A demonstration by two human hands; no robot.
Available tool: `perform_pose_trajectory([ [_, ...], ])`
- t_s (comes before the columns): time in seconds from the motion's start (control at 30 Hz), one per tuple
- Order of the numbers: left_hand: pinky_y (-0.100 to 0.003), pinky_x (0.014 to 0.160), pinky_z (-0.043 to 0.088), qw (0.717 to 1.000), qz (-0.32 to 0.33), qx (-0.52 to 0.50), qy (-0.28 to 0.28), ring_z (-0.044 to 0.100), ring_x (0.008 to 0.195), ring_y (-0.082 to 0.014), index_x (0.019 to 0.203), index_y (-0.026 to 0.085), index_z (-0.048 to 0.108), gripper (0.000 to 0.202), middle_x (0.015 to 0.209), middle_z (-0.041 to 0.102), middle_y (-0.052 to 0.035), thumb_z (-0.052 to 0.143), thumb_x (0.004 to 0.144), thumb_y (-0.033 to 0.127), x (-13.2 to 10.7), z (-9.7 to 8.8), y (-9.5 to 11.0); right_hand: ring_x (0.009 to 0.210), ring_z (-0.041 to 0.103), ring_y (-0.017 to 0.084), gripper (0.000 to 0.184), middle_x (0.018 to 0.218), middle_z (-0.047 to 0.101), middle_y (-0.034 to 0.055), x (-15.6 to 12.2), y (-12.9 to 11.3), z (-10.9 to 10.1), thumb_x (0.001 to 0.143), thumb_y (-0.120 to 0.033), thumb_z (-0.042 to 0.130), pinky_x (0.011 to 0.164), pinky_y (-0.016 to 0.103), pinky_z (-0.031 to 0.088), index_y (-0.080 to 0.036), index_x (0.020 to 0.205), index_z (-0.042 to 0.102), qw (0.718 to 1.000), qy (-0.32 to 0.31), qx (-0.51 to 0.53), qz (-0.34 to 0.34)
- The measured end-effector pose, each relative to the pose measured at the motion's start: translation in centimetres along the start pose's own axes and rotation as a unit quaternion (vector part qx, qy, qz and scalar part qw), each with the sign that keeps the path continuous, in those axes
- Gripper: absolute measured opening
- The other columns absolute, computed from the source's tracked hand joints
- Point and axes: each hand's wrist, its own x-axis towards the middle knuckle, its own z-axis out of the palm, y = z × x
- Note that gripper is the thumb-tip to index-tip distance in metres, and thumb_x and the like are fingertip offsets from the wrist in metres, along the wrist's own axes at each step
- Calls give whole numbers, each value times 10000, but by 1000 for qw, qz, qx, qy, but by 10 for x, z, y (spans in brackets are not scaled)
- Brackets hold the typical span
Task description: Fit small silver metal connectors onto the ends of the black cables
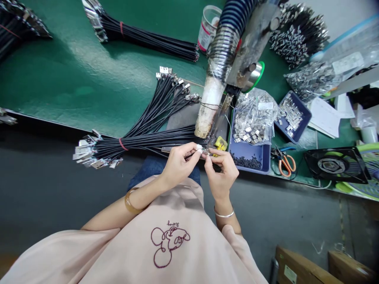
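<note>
My left hand [179, 162] pinches the end of a thin black cable [190, 156] just in front of the table edge. My right hand [221, 170] meets it fingertip to fingertip and holds a small metal connector shell [206, 152] at that cable end. Directly behind the hands lies a bundle of black cables [148, 141] tied with a red band, its metal plugs fanned out to the left. A second bundle [161, 105] fans upward from the same spot. A blue tray [250, 152] with a bag of metal shells stands right of the hands.
A ribbed extraction hose [226, 43] hangs over the green mat [74, 75]. Another blue tray of shells [291, 116], orange-handled scissors [284, 163], a black fan [336, 165], a taped jar [209, 25] and more cable bundles [154, 39] lie around. Cardboard boxes [308, 268] sit on the floor.
</note>
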Motion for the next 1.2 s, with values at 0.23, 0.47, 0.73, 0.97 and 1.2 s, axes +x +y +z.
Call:
perform_pose_trajectory([
  [0.23,-226,744,528,1000,-1,-22,-5,693,776,-155,845,137,663,148,818,723,-44,579,921,232,1,0,0,860,735,168,93,984,746,38,2,0,0,869,-192,684,727,316,627,-220,793,637,999,-8,23,45],
  [0.47,-223,711,524,1000,12,9,4,666,714,-138,862,142,664,163,785,711,-34,567,933,252,4,2,2,912,732,182,132,959,747,32,6,-6,0,855,-154,693,792,350,617,-226,772,619,1000,24,8,8],
  [0.73,-225,680,512,999,19,38,24,662,693,-139,888,152,673,158,806,731,-43,570,939,260,-2,3,0,927,739,188,111,989,739,58,-6,-2,6,860,-185,688,786,351,629,-210,786,611,995,37,67,63],
  [0.97,-241,716,534,1000,9,-12,-14,704,761,-170,866,132,744,195,848,771,-68,597,914,250,0,-3,3,847,753,168,177,1027,729,74,1,2,0,873,-281,690,758,310,642,-189,757,594,977,-23,133,168],
  [1.2,-220,667,504,999,-15,-40,-19,662,711,-143,814,122,721,191,767,724,-43,604,894,250,6,-1,1,886,729,165,88,993,737,54,9,0,-4,857,-245,720,708,289,631,-204,785,688,991,-29,79,108],
])
